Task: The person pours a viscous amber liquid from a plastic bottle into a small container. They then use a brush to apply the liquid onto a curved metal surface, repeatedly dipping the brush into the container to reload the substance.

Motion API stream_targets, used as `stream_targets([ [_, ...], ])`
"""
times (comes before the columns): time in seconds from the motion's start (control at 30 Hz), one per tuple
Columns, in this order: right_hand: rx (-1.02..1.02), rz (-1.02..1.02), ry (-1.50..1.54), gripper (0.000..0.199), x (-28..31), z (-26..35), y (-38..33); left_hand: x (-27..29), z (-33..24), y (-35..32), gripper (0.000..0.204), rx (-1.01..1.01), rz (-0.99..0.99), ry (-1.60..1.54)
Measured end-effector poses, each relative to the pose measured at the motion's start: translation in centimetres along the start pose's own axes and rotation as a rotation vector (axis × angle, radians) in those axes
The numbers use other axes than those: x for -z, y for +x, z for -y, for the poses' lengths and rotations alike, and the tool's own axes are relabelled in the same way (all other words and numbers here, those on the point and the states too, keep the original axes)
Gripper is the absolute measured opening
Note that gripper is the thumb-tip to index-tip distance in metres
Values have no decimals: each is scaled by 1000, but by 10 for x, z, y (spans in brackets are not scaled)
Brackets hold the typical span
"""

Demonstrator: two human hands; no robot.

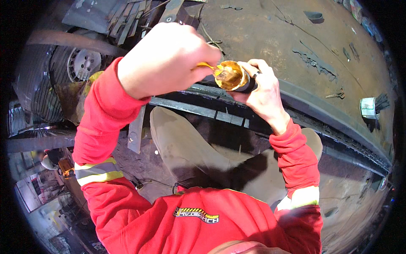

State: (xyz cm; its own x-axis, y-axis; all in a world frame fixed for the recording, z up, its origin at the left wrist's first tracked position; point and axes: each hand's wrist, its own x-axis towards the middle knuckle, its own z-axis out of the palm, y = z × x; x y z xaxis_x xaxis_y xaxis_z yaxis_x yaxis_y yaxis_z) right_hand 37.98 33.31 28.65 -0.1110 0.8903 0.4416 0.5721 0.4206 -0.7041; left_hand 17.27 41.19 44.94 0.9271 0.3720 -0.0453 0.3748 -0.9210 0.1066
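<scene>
Two hands are raised in front of the chest, both coming out of red sleeves (101,127) with yellow and grey reflective bands. Nearest the lens: red jacket front (198,220) with a small striped patch, then a tan-trousered knee (182,144) bent below the hands.

Left hand (163,59): fingers clenched into a fist around the handle of a yellow spoon-like tool (208,66); only the short end of the tool shows past the knuckles. Its tip lies inside the mouth of the cup.

Right hand (264,91): fingers wrapped around a small dark-sided cup (232,76), thumb and forefinger along its rim, a dark ring on one finger. Cup is tilted with the opening toward the camera; inside is glossy yellow-orange, with a brownish lump at the centre. Contents cannot be identified further.

Cup sits between the two hands, above the knee and over the edge of a dark metal rail (220,112) that runs left to right.

Beyond the rail: a broad, rusty brown steel surface (270,38), scuffed and stained. On it, well right of the hands, a brush with a white band and dark bristles (372,106); a small dark scrap (314,16) near the top.

Far left: a wheel with a pale hub (82,63), with stacked metal strips (127,19) above it
</scene>
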Motion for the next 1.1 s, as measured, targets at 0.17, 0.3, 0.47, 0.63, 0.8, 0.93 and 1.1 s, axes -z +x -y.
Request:
stream_targets([
  [0.17, -56, -9, -25, 67, 1, -2, -1, -14, 28, -21, 11, 186, -39, -512],
  [0.3, -84, -20, -53, 65, -2, -5, 1, -23, 35, -50, 12, 378, -179, -609],
  [0.47, -71, -1, -91, 62, -5, -6, 0, -41, 20, -40, 12, 298, -164, -420],
  [0.63, -83, 4, -92, 63, -7, -3, -2, -55, 16, -43, 13, 332, -243, -688],
  [0.8, -37, -45, -152, 60, -9, 10, 10, -92, 20, -87, 17, 598, -472, -1126],
  [0.93, -110, -11, -159, 60, -13, 4, 9, -101, 16, -96, 16, 635, -522, -1169],
  [1.1, -172, -3, -127, 61, -16, 6, 11, -116, 16, -100, 14, 643, -482, -1125],
])
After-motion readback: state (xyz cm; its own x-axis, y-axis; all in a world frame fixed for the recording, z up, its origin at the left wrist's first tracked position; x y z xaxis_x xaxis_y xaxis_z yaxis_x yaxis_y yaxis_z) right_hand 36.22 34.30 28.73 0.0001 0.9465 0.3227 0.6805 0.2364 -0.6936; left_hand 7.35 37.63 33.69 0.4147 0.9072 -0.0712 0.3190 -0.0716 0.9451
